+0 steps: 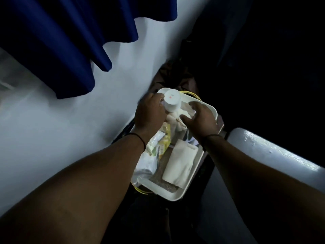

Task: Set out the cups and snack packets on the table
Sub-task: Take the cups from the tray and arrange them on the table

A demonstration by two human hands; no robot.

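1. Left hand point(149, 113): fingers curled round a white cylindrical cup point(171, 103), seemingly ceramic, held bottom-up with its base toward the camera, above the 12 o'clock end of a white rectangular plastic tray point(173, 197).
2. Right hand point(200, 118): fingers spread and loosely bent, hovering at the tray's 1 o'clock corner over further white pieces point(179, 117); blur hides whether it touches them, and it appears to hold nothing.
3. Tray contents: a yellow-and-white crinkled snack packet point(162, 143) at 9 o'clock, a pale plastic wrapper point(146, 164) at 7 o'clock, and a folded white cloth point(181, 162) at 4 o'clock. None of these is set out yet.
4. Surroundings: a pale grey flat surface point(70, 129) spreads toward 9 o'clock, probably the table; a dark blue curtain point(70, 41) hangs at 11 o'clock; a grey padded rest point(274, 155) lies at 3 o'clock.
5. Risk, slip: the inverted cup is smooth and gripped from one side; turning it upright single-handed may let it drop onto the pieces beneath.
6. Risk, knock: the right hand reaches among closely packed pieces in dim light and may clink or topple them.
7. Risk, tip: the tray seems perched in a narrow gap; downward pressure at its 12 o'clock end may rock it and slide the packet out.
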